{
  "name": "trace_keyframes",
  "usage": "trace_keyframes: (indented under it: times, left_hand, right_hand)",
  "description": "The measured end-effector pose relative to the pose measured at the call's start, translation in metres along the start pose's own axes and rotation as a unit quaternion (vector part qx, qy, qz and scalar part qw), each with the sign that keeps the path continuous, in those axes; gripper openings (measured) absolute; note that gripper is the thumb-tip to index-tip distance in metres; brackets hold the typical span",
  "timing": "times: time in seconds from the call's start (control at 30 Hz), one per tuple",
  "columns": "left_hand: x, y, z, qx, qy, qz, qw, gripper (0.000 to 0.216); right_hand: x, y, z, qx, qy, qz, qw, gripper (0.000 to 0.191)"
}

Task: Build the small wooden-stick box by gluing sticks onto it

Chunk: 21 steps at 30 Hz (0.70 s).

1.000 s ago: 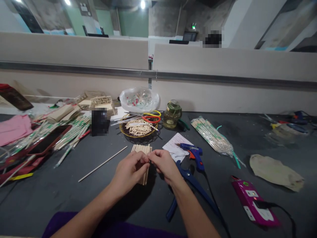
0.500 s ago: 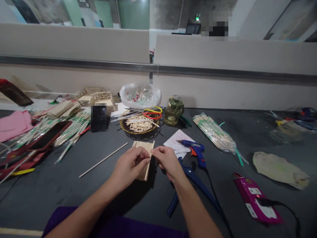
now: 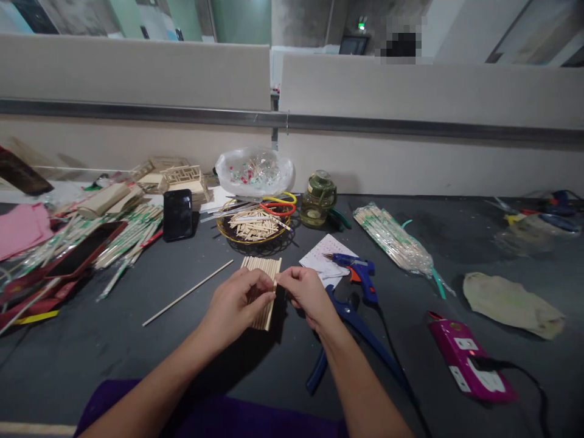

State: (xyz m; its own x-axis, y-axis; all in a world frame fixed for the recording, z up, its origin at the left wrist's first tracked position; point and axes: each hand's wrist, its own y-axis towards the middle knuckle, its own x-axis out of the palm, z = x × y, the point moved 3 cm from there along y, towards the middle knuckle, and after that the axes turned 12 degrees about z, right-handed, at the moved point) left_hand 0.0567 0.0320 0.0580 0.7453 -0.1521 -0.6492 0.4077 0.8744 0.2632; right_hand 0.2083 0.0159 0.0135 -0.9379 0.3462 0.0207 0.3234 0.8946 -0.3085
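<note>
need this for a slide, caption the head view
Left hand holding a row of thin pale wooden sticks, right hand at its edge, blue pistol-shaped glue gun nearby.

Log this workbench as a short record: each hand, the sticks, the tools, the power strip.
Left hand: holding the row of sticks
Right hand: at the row's right edge; anything pinched is too small to tell
Loose stick: apart, left of the row
Glue gun: blue, nozzle over white paper
Blue hand tool: handles spread
Power strip: magenta, black plug inserted
</note>
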Motion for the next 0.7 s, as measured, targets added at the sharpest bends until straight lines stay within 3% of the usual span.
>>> trace_keyframes:
  times: [0.7]
  left_hand:
    - [-0.0002,0.0003,0.0001,0.0,0.014,-0.012,1.0,0.005]
  right_hand:
    - [0.0006,0.0011,0.0004,-0.006,-0.037,0.003,0.999,0.03]
